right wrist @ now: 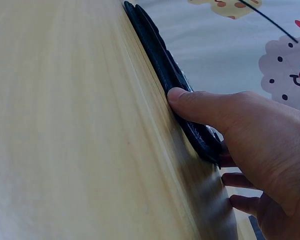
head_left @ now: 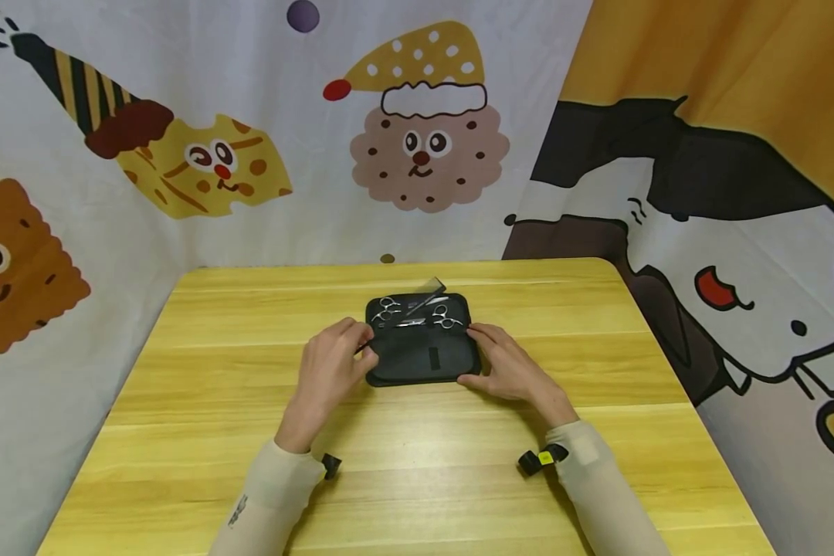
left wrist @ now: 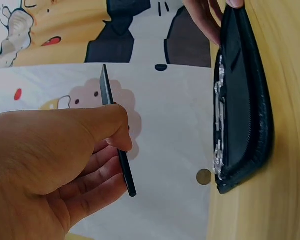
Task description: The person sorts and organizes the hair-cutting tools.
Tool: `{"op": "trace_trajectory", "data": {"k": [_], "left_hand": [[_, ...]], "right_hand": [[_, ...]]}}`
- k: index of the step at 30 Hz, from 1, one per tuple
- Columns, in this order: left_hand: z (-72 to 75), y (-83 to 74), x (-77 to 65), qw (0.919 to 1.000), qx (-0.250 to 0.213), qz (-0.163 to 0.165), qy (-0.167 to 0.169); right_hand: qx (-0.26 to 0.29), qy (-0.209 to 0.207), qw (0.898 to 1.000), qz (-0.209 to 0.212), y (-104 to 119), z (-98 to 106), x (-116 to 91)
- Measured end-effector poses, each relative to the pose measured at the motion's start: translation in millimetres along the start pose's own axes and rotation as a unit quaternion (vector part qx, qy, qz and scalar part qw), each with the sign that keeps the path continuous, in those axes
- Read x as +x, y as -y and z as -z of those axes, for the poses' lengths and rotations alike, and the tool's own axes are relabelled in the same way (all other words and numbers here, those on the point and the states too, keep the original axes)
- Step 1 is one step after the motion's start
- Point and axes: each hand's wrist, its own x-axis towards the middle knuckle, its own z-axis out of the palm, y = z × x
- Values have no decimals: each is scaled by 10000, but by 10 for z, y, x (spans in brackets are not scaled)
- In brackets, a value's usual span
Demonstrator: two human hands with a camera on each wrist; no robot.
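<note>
My left hand (head_left: 330, 363) pinches a thin black comb (left wrist: 125, 172) between thumb and fingers. In the head view the comb slants up and right above an open black zip case (head_left: 405, 361). Silver scissors (head_left: 445, 318) lie in the far half of the case, with more ring handles at its left side. My right hand (head_left: 510, 369) holds the case by its right end, thumb (right wrist: 185, 100) on the near edge and fingers at the far side. The comb partly covers the tools behind it.
The case rests on a wood-grain table (head_left: 417, 479), towards its far edge. A curtain (head_left: 306, 216) printed with cartoon figures hangs behind the table and along its sides. A small black camera is strapped to each wrist.
</note>
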Motion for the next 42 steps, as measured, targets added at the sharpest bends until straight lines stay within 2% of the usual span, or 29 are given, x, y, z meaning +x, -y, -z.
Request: {"op": "trace_trajectory", "data": {"k": [13, 18, 21, 23, 26, 31, 34, 36, 42], "left_hand": [[25, -61, 11, 9984, 282, -383, -298], [33, -58, 1, 9977, 385, -476, -276], [33, -54, -3, 9975, 452, -517, -194], [29, -48, -6, 9972, 494, -535, -140], [22, -37, -8, 9965, 559, -611, -115], [21, -27, -17, 9950, 569, -815, -99], [26, -28, -19, 9947, 543, -869, 6], [31, -32, -18, 9944, 552, -894, 97], [36, -49, -19, 9924, 614, -1041, 249]], "right_hand": [[5, -100, 9999, 48, -36, 14, -19], [122, -82, 9999, 53, -42, 88, -44], [202, -361, 9991, 114, -16, 185, -57], [266, -754, 9964, 285, 29, 267, -55], [255, -1489, 9852, 815, 114, 380, -33], [40, -2397, 9505, 1979, 310, 513, 13], [-151, -2625, 9338, 2428, 442, 552, 39], [-289, -2697, 9267, 2602, 520, 560, 56], [-672, -2683, 9176, 2856, 675, 532, 102]]}}
